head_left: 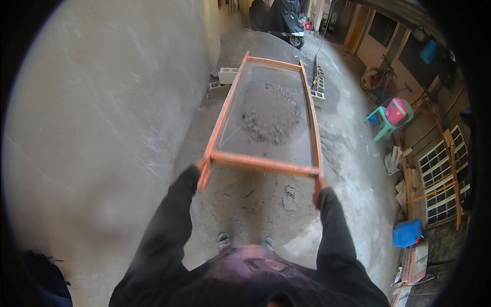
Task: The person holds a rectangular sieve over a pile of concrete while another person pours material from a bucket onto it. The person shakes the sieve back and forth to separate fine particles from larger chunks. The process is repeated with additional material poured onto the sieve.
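Note:
A long sand screen [263, 162], a wooden frame with fine mesh across it, stretches away in front of me. On its mesh lies a patch of grey sand with coarse lumps [271, 110]. My left hand [203, 173] is closed around the near left corner of the frame. At the near right corner my right hand [319, 189] grips the wood, slightly blurred. The far end of the frame rests over a heap of grey sand [245, 43]. Beneath the mesh, the ground is partly hidden.
Hollow concrete blocks [228, 76] stand beside the frame's left side, and more blocks [317, 97] line its right. A bare wall [112, 102] rises close on my left. To the right are a green chair [383, 125] with a pink container [396, 111], a blue jug [406, 233] and a bicycle [378, 78]. A covered motorcycle [284, 20] stands at the back.

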Tool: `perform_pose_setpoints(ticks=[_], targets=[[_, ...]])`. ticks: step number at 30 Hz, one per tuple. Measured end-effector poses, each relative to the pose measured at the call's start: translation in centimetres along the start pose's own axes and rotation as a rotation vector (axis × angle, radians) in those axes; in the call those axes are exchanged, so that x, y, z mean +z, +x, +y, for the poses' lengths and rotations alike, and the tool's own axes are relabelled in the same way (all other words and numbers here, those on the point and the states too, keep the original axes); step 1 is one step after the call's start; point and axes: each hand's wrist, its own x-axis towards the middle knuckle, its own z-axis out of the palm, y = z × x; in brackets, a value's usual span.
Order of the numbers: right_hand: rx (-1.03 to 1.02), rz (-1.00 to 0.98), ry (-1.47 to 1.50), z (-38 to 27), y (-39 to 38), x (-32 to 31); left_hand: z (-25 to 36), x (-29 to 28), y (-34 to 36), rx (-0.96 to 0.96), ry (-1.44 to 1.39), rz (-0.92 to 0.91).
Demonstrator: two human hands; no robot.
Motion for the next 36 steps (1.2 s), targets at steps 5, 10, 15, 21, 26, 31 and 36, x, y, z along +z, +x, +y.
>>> perform_pose_setpoints(ticks=[5,10,15,21,26,31,36], targets=[[0.074,0.021,-0.054,-2.0,-0.1,-0.2,2.7,0.1,-0.4,-0.085,-0.094,-0.026],[0.014,0.142,-0.006,12.8,-2.4,-3.4,-18.0,-2.6,0.0,0.012,-0.09,-0.043],[0.062,0.137,-0.123,22.9,-7.6,-9.0,-34.9,-4.3,-5.2,-0.109,-0.353,-0.236],[0.061,0.156,-0.174,15.4,-1.9,-4.6,-21.3,-3.5,0.8,-0.131,-0.12,-0.134],[0.03,0.056,-0.086,-1.8,0.9,0.4,1.0,-0.5,1.1,-0.024,-0.016,-0.052],[0.027,-0.051,-0.149,-0.6,-1.1,-1.3,-0.9,1.0,-1.9,-0.092,-0.068,-0.003],[0.02,0.075,-0.057,16.5,-2.5,-5.2,-20.2,-1.1,-4.1,-0.049,-0.091,0.005]])
